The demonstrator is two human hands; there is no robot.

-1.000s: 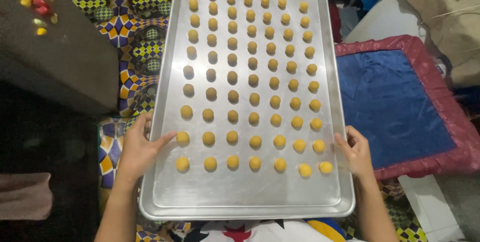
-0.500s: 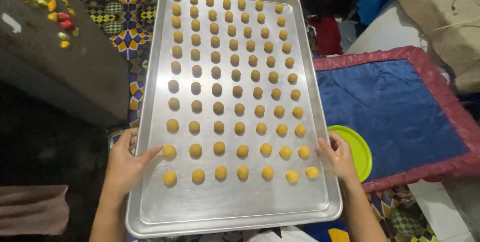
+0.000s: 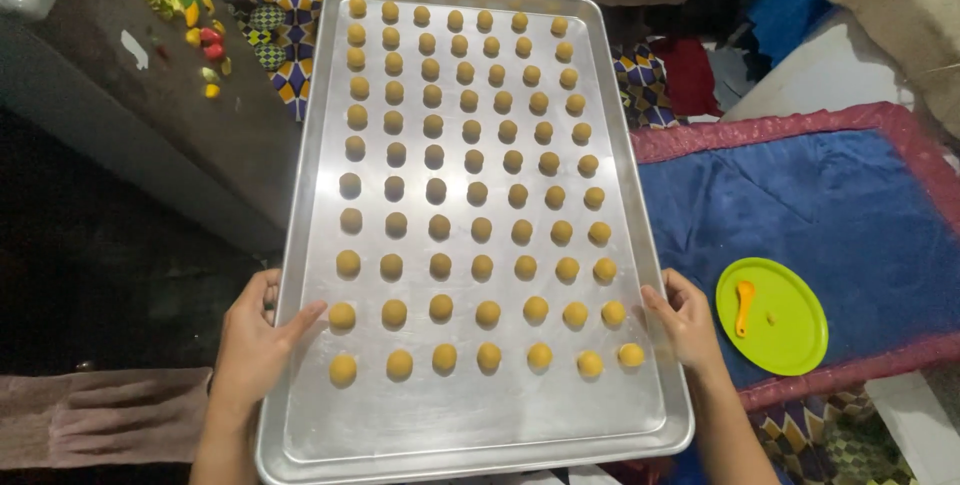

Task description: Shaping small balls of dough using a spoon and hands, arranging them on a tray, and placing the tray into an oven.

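I hold a large silver baking tray (image 3: pixel 470 415) by its two long sides, lifted off the floor. Rows of small round yellow dough balls (image 3: pixel 481 230) cover most of it; the near end is bare metal. My left hand (image 3: pixel 255 340) grips the left rim with the thumb lying over the edge onto the tray. My right hand (image 3: pixel 682 320) grips the right rim opposite, fingers curled around the edge.
A blue mat with a dark red border (image 3: pixel 830 225) lies to the right, with a lime green plate (image 3: pixel 771 316) holding a small orange spoon (image 3: pixel 743 307). A grey low surface (image 3: pixel 140 105) with small coloured bits sits far left. Patterned cloth (image 3: pixel 275 30) lies beneath.
The tray has shifted left and risen in view with both hands still on its rims. The green plate on the blue mat has come fully into sight.
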